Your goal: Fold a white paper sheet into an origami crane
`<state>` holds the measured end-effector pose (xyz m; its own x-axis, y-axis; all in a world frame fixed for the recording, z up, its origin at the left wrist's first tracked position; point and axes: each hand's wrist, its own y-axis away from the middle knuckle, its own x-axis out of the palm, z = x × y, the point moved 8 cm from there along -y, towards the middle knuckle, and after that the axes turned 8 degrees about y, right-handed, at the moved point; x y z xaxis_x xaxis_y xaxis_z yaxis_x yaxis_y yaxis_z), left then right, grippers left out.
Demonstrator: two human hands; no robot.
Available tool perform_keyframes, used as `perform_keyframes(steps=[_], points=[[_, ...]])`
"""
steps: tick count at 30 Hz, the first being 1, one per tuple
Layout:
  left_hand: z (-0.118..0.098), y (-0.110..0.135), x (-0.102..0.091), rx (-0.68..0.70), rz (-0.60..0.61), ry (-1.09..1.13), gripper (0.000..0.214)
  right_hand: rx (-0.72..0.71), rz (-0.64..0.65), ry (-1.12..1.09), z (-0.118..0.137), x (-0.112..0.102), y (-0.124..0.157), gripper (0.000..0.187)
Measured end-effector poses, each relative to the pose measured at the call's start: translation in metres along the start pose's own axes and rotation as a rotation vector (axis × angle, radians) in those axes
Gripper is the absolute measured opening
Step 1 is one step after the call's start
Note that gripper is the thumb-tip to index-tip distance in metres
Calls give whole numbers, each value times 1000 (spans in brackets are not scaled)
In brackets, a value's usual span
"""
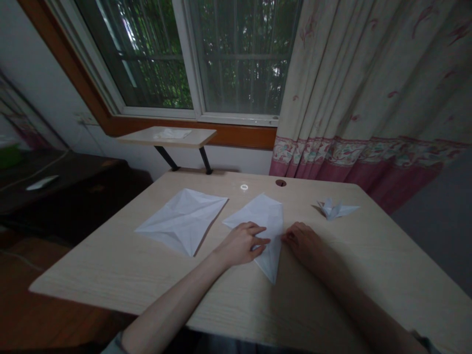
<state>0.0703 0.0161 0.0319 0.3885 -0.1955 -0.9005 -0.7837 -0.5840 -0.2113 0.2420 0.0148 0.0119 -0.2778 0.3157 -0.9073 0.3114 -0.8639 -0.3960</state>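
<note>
A white sheet of paper (271,210), partly folded along its right side, lies on the desk in front of me. My left hand (241,245) rests on it with the fingers apart, pressing near its middle. At the paper's right edge, my right hand (304,243) is closed, thumb and fingertips pinching the edge. To the left lies another white sheet (184,219), spread out and marked with creases. Over on the right sits a small folded paper crane (333,210).
The light wooden desk (110,275) has a round cable hole (280,183) and a small white ring (244,187) at the back. A raised shelf (136,136) with white paper (172,133) stands at the back left. A patterned curtain (332,88) hangs behind the right side.
</note>
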Motion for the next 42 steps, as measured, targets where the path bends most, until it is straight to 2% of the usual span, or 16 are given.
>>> perform_keyframes(steps=[5,10,24,26,32,42], points=[[-2,2,0,9,-12,-19,29,-23,-66,55,-1,1,3,12],[-2,2,3,-1,-22,-36,32,-49,-141,201,0,3,6,17],[-1,3,1,-1,-58,31,31,-46,-76,368,14,-5,9,17],[-2,3,1,2,-58,34,31,-12,-54,342,11,-4,10,17],[0,4,2,-6,-60,46,31,50,80,70,7,3,8,19],[2,4,2,-13,-65,61,30,57,144,-58,9,-8,1,21]])
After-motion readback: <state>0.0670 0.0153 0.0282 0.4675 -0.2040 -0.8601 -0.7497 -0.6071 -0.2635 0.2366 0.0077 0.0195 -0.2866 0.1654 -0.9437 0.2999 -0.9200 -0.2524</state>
